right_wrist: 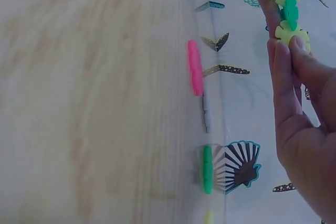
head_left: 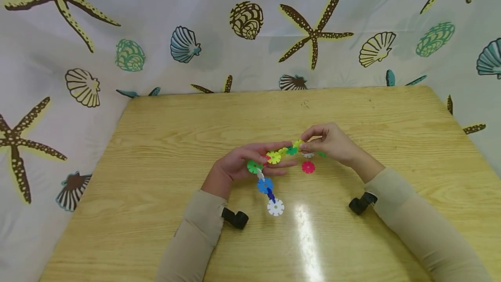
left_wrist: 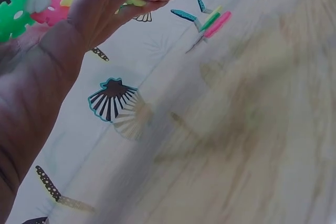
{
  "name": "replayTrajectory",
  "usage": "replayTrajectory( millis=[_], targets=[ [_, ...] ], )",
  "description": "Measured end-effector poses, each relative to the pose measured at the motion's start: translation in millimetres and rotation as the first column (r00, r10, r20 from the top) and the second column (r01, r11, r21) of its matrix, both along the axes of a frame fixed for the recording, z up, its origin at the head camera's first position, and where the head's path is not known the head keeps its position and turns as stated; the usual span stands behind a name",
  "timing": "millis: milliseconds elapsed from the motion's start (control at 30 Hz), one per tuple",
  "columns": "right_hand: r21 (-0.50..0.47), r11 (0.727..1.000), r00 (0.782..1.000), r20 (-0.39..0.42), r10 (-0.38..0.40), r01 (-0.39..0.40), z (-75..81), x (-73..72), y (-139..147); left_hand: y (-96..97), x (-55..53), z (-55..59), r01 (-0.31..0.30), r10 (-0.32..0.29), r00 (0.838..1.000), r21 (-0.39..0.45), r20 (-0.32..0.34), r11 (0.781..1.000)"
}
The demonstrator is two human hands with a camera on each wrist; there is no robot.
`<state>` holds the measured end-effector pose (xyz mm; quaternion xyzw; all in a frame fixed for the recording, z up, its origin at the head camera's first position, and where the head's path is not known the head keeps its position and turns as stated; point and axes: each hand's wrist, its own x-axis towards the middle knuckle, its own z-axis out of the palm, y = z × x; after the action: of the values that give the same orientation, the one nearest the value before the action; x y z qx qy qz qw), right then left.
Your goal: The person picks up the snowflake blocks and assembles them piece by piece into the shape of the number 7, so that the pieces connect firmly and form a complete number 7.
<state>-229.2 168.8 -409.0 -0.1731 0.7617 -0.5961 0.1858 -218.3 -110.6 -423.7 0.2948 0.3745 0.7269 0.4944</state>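
A chain of notched plastic discs [head_left: 265, 185] in several colours runs between the two hands above the table. My left hand [head_left: 240, 160] supports it, thumb pinching it near a pink disc against the fingers, which stretch out under the chain. From there a tail of white and blue discs hangs down, ending in a white disc [head_left: 275, 207]. With thumb and forefinger my right hand [head_left: 336, 142] pinches the yellow disc [head_left: 297, 144] at the chain's other end, next to a green disc [right_wrist: 290, 13]. The left wrist view shows a green disc [left_wrist: 14, 15] by the left palm.
On the wooden table [head_left: 176, 121] lie loose discs below the right hand: a pink disc [head_left: 308, 167], a white disc [head_left: 308, 155] and a green disc [head_left: 322, 154]. Behind the table hangs a cloth [head_left: 219, 55] printed with shells and starfish.
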Motion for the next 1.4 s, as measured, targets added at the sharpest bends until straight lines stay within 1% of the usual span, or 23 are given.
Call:
replayTrajectory(
  millis=[100, 133, 233, 333, 433, 500, 567, 667, 767, 833, 1000, 1133, 1267, 1400],
  targets=[
    [0.019, 1.0, 0.999, -0.034, 0.006, -0.005, 0.5, -0.4, -1.0, 0.4, -0.5, 0.9, 0.002, -0.002, 1.0, 0.002, 0.016, 1.0],
    [0.028, 1.0, 0.999, -0.047, 0.007, -0.006, 0.7, -0.6, -1.7, 0.8, -0.6, 1.0, -0.004, 0.004, 1.0, -0.002, 0.012, 1.0],
    [0.054, 0.999, 0.995, -0.095, 0.001, 0.004, 0.3, -0.8, -4.9, 2.4, -0.5, 0.6, -0.028, 0.028, 1.0, -0.013, -0.013, 1.0],
    [0.083, 0.996, 0.991, -0.134, -0.028, 0.04, -0.9, 0.7, -8.4, 4.0, -0.1, -1.0, -0.063, 0.062, 0.998, -0.027, -0.022, 0.998],
    [0.112, 0.989, 0.983, -0.165, -0.077, 0.096, -1.2, 3.4, -11.4, 5.6, -0.2, -2.3, -0.093, 0.093, 0.996, -0.039, 0.002, 0.995],
    [0.135, 0.983, 0.978, -0.187, -0.095, 0.121, 0.9, 5.7, -12.9, 6.5, -0.1, -2.4, -0.111, 0.113, 0.993, -0.047, 0.029, 0.993],
    [0.159, 0.979, 0.974, -0.207, -0.095, 0.129, 3.0, 6.8, -13.1, 7.1, -0.2, -2.0, -0.126, 0.129, 0.99, -0.052, 0.055, 0.991],
    [0.185, 0.976, 0.971, -0.23, -0.071, 0.115, 5.4, 6.2, -10.1, 7.4, 0.2, 0.0, -0.14, 0.145, 0.985, -0.055, 0.092, 0.989],
    [0.192, 0.976, 0.97, -0.236, -0.059, 0.106, 4.7, 2.6, -2.4, 7.6, 0.5, 2.0, -0.142, 0.147, 0.983, -0.054, 0.114, 0.988],
    [0.191, 0.976, 0.972, -0.225, -0.062, 0.106, 3.1, -0.1, 3.8, 7.8, 0.7, 2.8, -0.14, 0.145, 0.982, -0.052, 0.124, 0.989],
    [0.194, 0.973, 0.98, -0.181, -0.086, 0.121, 0.5, -3.9, 18.4, 6.7, 0.6, 3.3, -0.134, 0.138, 0.977, -0.036, 0.165, 0.99],
    [0.197, 0.97, 0.982, -0.155, -0.113, 0.143, -1.7, -6.1, 29.7, 4.4, 0.2, 3.2, -0.144, 0.146, 0.971, -0.022, 0.19, 0.989],
    [0.225, 0.962, 0.981, -0.154, -0.119, 0.152, -3.7, -7.2, 41.0, 3.4, -0.1, 2.9, -0.138, 0.139, 0.971, -0.018, 0.196, 0.99],
    [0.265, 0.95, 0.978, -0.166, -0.126, 0.167, -6.9, -8.0, 51.9, 4.6, -0.8, 2.2, -0.138, 0.144, 0.969, -0.042, 0.2, 0.989]
  ],
)
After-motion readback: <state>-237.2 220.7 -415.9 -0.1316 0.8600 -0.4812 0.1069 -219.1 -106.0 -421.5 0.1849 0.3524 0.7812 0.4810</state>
